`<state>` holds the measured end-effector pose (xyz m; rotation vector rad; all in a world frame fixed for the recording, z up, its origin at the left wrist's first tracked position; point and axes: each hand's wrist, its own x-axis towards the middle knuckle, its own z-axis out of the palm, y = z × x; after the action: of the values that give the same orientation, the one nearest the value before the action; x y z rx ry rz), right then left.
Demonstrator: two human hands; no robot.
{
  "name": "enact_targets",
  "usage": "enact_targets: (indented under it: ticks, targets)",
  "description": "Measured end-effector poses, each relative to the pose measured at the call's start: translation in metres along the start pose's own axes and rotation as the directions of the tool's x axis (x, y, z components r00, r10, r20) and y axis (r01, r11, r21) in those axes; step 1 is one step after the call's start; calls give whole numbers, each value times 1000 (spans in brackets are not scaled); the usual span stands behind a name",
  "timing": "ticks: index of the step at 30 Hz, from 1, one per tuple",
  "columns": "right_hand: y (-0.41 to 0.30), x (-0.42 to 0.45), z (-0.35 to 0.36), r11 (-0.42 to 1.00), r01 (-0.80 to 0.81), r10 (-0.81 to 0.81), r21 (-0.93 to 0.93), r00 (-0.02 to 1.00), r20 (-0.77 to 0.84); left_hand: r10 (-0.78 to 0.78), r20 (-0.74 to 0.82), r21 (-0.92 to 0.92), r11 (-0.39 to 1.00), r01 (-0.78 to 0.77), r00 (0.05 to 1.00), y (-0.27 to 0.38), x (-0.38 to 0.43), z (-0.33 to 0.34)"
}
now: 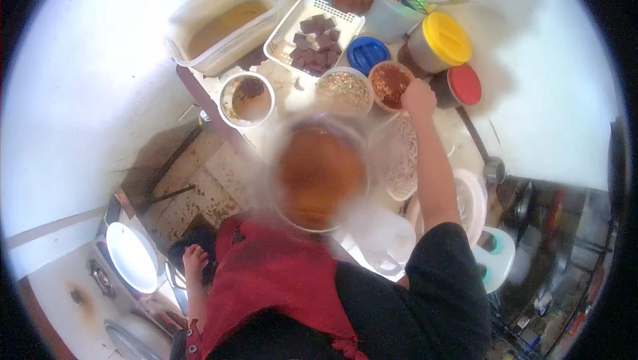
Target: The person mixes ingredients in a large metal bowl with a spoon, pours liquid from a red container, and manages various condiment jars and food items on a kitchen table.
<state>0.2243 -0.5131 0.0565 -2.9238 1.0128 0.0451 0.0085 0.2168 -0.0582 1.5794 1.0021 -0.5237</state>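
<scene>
My right hand [418,98] is closed at the right rim of a small plastic tub of chunky red sauce [390,83]; its fingertips are partly hidden. What seems to be my left hand [194,259] is low at the left, beside my red apron, its fingers curled and small. Before me stands a large round container of brown liquid [321,175], blurred. Left of the red sauce is a tub of liquid with chopped pieces [344,91]. A white tub [246,99] farther left holds brownish liquid and dark bits.
Dark square pieces fill part of a white plastic basket [314,48]. Behind are a long plastic bin [227,23] and blue [369,55], yellow [447,39] and red [464,84] lids. Pale strands lie in a basket [398,160] under my forearm. A white stool [498,258] stands right.
</scene>
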Motion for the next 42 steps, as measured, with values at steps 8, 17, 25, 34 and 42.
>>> enact_targets:
  ticks: [8, 17, 25, 34, 42]
  targets:
    - [0, 19, 24, 999, 29, -29, 19, 999, 33, -18, -28, 66, 998, 19, 999, 5, 6, 2]
    - [3, 25, 17, 996, -62, 65, 61, 997, -50, -95, 5, 126, 988, 94, 995, 2, 8, 1]
    - [15, -2, 30, 996, 82, -78, 45, 994, -73, -53, -2, 31, 998, 53, 999, 9, -2, 17]
    - [5, 20, 36, 992, 128, -128, -11, 991, 49, -59, 11, 108, 993, 57, 998, 7, 5, 7]
    - [8, 19, 22, 999, -1, 4, 44, 998, -68, -38, 82, 20, 999, 36, 996, -12, 12, 3]
